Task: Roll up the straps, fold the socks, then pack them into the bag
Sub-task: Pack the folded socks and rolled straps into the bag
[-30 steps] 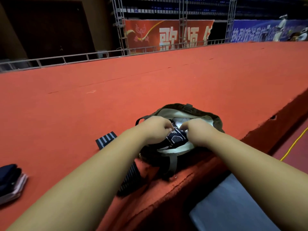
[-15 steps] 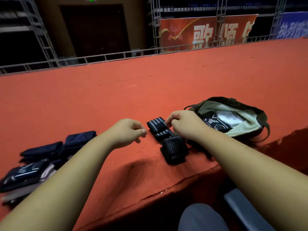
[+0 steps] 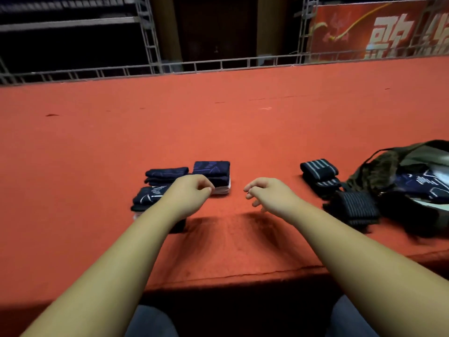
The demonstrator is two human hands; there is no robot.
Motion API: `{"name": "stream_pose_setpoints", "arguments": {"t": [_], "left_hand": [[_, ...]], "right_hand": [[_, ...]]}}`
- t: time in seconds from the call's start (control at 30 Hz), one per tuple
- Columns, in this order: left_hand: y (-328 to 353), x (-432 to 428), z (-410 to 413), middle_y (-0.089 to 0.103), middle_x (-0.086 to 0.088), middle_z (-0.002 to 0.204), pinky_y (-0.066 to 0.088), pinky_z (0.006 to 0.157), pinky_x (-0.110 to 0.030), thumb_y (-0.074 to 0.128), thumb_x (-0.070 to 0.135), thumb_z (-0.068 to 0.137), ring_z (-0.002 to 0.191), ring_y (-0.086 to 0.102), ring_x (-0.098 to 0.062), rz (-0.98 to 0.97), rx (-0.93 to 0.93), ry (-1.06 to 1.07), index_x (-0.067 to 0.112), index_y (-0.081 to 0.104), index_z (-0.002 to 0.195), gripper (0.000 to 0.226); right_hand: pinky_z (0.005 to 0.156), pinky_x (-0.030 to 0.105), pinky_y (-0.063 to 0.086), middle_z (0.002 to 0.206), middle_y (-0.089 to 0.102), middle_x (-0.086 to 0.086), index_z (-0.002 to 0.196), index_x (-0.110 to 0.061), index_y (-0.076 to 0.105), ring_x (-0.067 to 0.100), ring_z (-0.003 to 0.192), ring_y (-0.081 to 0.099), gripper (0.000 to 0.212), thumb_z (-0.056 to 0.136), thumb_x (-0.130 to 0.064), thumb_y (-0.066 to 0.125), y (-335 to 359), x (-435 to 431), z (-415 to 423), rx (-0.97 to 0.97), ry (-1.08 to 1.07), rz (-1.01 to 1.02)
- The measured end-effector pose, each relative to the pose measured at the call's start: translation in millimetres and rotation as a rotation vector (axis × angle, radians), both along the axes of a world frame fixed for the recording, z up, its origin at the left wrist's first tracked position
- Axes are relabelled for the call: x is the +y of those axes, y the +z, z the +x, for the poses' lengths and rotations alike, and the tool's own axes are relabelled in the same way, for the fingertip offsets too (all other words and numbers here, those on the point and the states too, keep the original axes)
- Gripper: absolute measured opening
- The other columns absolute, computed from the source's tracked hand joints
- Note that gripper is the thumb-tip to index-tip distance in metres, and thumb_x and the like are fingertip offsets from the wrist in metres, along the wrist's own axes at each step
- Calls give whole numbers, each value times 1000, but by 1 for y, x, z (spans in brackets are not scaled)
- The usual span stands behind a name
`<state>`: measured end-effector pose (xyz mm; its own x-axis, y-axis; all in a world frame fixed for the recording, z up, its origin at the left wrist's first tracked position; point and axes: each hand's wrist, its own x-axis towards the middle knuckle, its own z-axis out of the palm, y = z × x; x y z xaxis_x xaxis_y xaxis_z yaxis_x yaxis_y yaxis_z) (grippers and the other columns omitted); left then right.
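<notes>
Far to my left on the red table (image 3: 218,122), the folded socks are lying in three dark blue piles: the nearest pile (image 3: 149,197) is sitting partly under my forearm, the middle pile (image 3: 167,175) is resting just behind it, and the far pile (image 3: 211,170) is standing just beside that one, with a white edge showing at its bottom. My left hand (image 3: 190,194) is hovering in front of these piles with its fingers loosely curled and thumb near the fingertips, gripping nothing; I cannot tell whether it is brushing the socks behind it. Just to the right, across a bare strip of red cloth, my right hand (image 3: 268,194) is hanging over the table the same way, fingers slack and bent, holding nothing and touching nothing. Further right, well apart from that hand, the striped strap roll (image 3: 318,169) is lying on the table, and the second strap roll (image 3: 356,210) is sitting nearer to me, just beside the first; both are dark with pale stripes. At the right edge, the olive bag (image 3: 379,171) is slumping open on the table, touching or nearly touching the second roll, and the packed socks (image 3: 422,188) are showing inside its mouth, dark blue with white markings. Beyond the table, a metal railing (image 3: 218,65) is running across the back, and a red banner (image 3: 364,32) is hanging at the upper right. Below the table edge, my grey-trousered knees (image 3: 150,322) are showing.
</notes>
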<state>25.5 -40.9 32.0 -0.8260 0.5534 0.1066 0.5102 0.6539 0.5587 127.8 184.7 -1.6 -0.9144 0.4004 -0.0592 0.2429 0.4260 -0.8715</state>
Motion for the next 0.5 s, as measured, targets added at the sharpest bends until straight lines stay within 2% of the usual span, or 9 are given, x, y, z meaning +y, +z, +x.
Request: {"name": "stream_pose_setpoints", "arguments": {"t": [0.13,0.23,0.3,0.37,0.5], "left_hand": [[-9,-10,-7,73,15,109,48,90,-27,60,23,98,105,65,-7,34,21,4,36,76,101,21],[-3,-5,-14,72,14,99,45,72,-23,57,20,97,85,65,-4,45,39,28,34,77,100,24],[5,4,-19,72,13,95,45,66,-25,55,19,98,78,65,-6,67,39,35,34,76,101,26],[12,17,-25,73,11,99,49,71,-28,53,18,99,85,68,-13,60,49,22,32,76,105,28],[20,47,-54,72,-3,124,43,88,-27,49,11,99,118,63,-24,-74,165,-13,22,76,119,35]], "right_hand": [[56,27,52,92,78,0,100,-20,75,14,68,67,24,99,-11,52,-41,-10,-13,6,-67,-110],[55,22,53,86,75,8,98,-17,73,14,65,65,26,99,-4,51,-64,-10,-11,74,-130,-152],[57,22,53,81,75,9,97,-17,74,12,63,65,23,100,-5,53,-72,-10,-9,137,-158,-152],[58,26,54,79,76,7,96,-19,75,11,62,66,21,100,-9,57,-76,-10,-9,165,-156,-135],[60,30,54,76,76,4,94,-21,75,10,61,65,20,101,-11,59,-80,-8,-10,190,-134,-117]]}}
